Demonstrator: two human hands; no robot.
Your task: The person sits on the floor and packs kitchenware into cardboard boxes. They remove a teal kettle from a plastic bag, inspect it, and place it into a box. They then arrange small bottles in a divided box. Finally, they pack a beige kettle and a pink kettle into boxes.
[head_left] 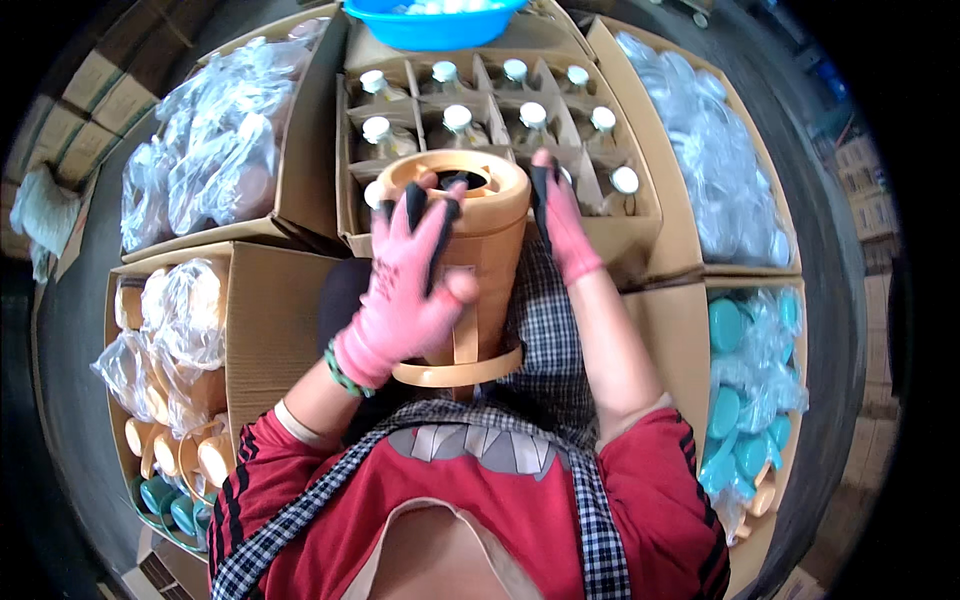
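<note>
- Orange container (497, 250) — between the two hands.
- Left hand (408, 270): fingers spread over its rim and left side — contact unclear.
- Right hand (562, 225): fingers straightened, just right of its rim.

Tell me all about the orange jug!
The jug looks like smooth, pale orange plastic, shaped like a tube. Its thick top rim circles a dark opening; a strip runs down its near side to a curved band. It's roughly upright before the person, by the box of bottles. The left hand appears to touch it; the right hand's contact is unclear.
</note>
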